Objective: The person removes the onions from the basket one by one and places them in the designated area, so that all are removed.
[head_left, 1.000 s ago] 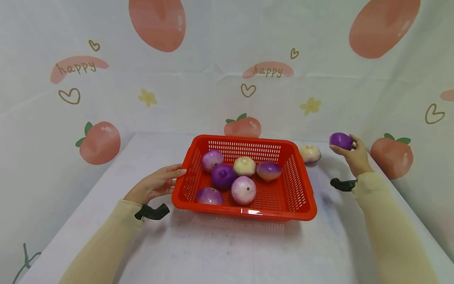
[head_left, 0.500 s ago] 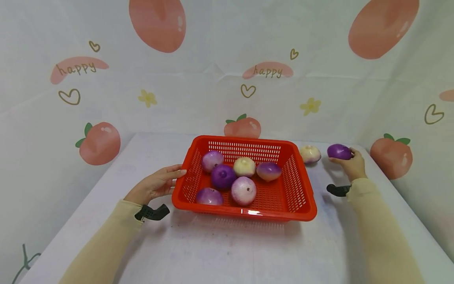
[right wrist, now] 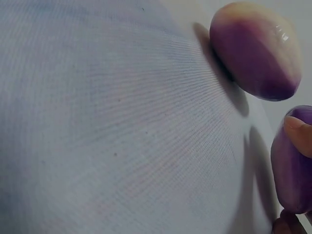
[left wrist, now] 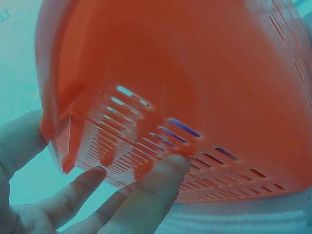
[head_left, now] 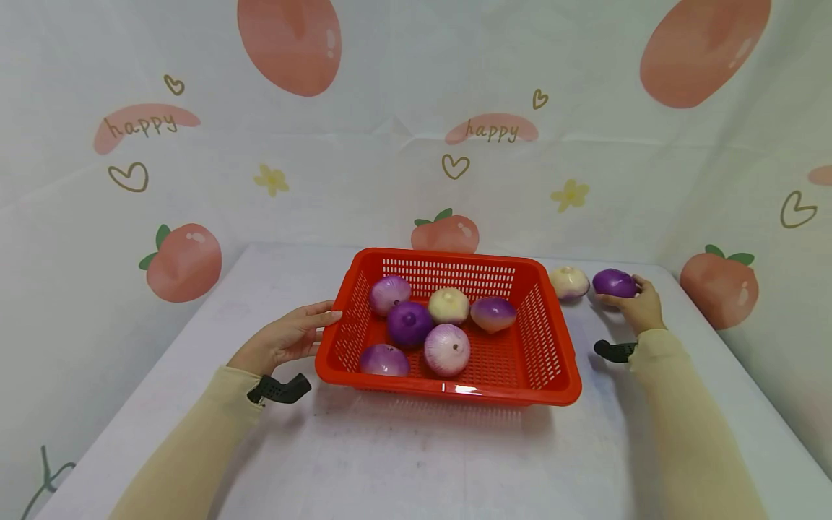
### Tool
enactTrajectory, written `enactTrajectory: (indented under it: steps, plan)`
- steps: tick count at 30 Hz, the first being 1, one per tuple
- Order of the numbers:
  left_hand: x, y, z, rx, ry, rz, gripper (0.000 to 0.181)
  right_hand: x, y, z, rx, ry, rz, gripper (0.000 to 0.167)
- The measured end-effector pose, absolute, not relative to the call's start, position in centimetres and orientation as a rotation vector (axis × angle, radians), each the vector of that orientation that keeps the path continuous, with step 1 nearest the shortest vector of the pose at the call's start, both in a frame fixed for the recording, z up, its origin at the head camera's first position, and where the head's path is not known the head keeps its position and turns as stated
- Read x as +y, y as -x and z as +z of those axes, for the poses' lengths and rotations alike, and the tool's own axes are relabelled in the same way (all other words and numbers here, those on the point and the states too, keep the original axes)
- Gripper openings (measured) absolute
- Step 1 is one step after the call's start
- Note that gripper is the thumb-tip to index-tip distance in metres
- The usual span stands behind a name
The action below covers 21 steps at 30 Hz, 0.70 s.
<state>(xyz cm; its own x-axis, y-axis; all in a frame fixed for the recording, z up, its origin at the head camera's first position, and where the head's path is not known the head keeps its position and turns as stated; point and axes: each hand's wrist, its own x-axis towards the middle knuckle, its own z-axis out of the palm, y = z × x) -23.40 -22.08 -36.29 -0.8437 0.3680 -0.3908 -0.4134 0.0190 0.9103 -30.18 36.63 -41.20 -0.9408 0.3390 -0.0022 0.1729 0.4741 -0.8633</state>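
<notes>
My left hand grips the left side of a red plastic basket. In the left wrist view its thumb lies at the basket's rim and its fingers reach along the slotted wall. My right hand holds a dark purple onion between thumb and fingers, low over the table at the back right. Beside it on the table sits a cream-and-purple onion, also in the right wrist view. Whether the held onion touches the table I cannot tell.
Several onions lie in the basket, among them a dark purple onion, a pale onion and a pinkish onion. A white printed cloth hangs behind the white table.
My right hand has moved down and to the left with the purple onion, closer to the cream-and-purple one. The left hand and the basket stay where they were.
</notes>
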Motion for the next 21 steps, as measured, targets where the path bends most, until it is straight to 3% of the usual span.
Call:
enactTrajectory:
  steps: [21]
  plan:
    - [-22.12,23.24,-36.27,1.741,0.021,1.898,0.062,36.60,30.29,-41.09,-2.676,0.444,1.445,0.097]
